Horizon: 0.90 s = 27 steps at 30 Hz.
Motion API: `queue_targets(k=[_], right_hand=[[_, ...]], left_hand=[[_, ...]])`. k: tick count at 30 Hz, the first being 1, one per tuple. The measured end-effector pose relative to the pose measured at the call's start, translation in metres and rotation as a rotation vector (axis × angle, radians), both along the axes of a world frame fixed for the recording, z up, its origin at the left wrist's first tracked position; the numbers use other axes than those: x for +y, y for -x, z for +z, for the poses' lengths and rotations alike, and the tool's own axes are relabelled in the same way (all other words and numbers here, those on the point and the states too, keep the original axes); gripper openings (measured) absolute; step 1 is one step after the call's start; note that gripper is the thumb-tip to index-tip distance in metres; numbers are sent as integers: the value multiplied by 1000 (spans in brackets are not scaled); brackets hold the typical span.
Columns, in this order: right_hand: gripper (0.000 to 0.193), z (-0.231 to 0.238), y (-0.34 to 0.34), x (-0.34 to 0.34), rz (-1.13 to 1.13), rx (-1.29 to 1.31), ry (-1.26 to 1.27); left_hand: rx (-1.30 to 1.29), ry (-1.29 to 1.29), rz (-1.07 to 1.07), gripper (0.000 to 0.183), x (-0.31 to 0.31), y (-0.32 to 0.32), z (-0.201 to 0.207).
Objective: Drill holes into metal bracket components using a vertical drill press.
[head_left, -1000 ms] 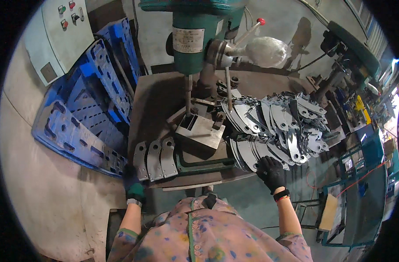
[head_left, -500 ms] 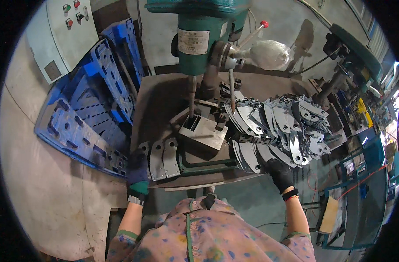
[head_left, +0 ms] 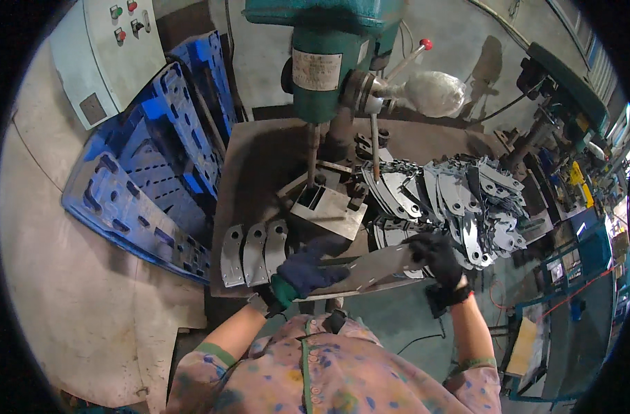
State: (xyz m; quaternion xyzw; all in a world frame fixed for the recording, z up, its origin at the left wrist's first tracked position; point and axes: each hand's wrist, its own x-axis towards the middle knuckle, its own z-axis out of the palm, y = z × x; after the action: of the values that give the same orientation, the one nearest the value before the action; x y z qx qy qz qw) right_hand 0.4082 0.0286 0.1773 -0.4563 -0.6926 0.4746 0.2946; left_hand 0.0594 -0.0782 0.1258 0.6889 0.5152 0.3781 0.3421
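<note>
My right hand [head_left: 436, 259], in a black glove, grips one end of a curved flat metal plate [head_left: 382, 268] above the table's front edge. Toward the plate's other end reaches my left hand [head_left: 308, 270], in a dark blue glove, fingers stretched out and thumb apart; whether it touches the plate I cannot tell. Three similar plates [head_left: 255, 252] lie side by side left of it. Behind my hands a metal block fixture [head_left: 331, 212] sits under the spindle [head_left: 313, 152] of a green drill press [head_left: 318, 96].
A large heap of metal plates [head_left: 460, 193] covers the table's right side. Blue plastic pallets [head_left: 139, 200] lean at the left, below a control box [head_left: 111, 58]. A red-tipped lever [head_left: 425, 45] and a plastic-wrapped lump [head_left: 436, 93] stick out from the press.
My left hand has left the leftmost plate on the table and moved right. My right hand has lifted a plate from the heap and brought it slightly inward.
</note>
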Motion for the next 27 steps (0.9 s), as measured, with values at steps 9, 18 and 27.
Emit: queue_targets(k=[9,18,27], right_hand=[[49,65,78,58,-105,226,-380],[48,271,121,27,48,462,-758],[46,264,154,19,141,242,-762]], left_hand=[[-464,418,211,48,-13,44,-127],[-1238,632,591,37,65,29,-131],[-1016,645,615,41,89,43,-140]])
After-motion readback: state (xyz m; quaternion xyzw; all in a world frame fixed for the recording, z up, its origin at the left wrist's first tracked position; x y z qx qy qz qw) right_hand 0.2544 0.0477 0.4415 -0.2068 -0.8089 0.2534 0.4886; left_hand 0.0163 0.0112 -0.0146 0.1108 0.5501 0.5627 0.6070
